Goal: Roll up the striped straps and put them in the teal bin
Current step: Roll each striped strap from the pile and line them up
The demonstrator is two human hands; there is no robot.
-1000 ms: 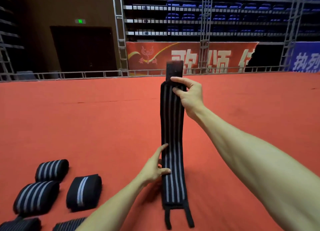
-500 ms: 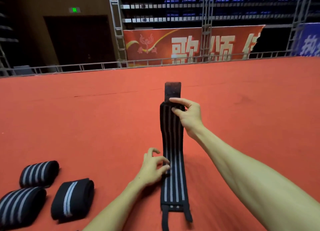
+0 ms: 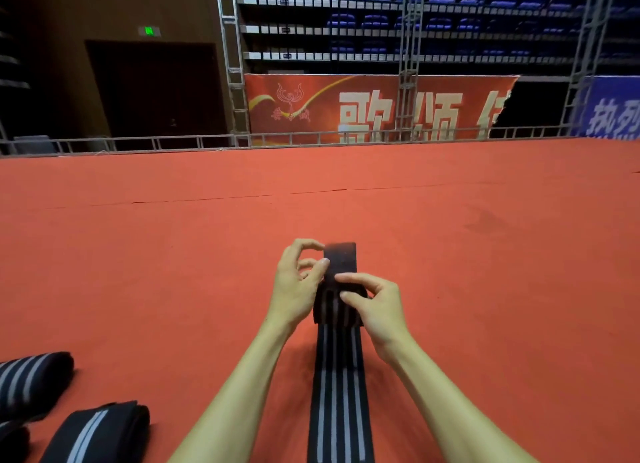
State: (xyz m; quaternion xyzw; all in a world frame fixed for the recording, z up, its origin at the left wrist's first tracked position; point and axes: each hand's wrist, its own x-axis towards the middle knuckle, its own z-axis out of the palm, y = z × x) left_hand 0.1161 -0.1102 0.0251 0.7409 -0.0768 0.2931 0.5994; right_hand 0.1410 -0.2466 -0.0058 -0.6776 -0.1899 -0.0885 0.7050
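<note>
A long black strap with grey stripes (image 3: 339, 403) lies lengthwise on the red carpet, running from the bottom edge up to my hands. Its far end is a plain black tab (image 3: 341, 260) that stands up. My right hand (image 3: 374, 306) pinches the strap just below the tab, where the fabric bunches. My left hand (image 3: 298, 286) is at the tab's left edge, thumb and forefinger curled onto it. No teal bin is in view.
Rolled striped straps lie at the bottom left: one (image 3: 33, 383), another (image 3: 100, 431), and a third cut off by the corner (image 3: 12, 442). The red carpet (image 3: 485, 254) stretches ahead to a metal rail (image 3: 173, 142) and banners.
My left hand left the strap's middle and rose to the tab end beside my right hand. The strap's far end has come closer to me and bunched.
</note>
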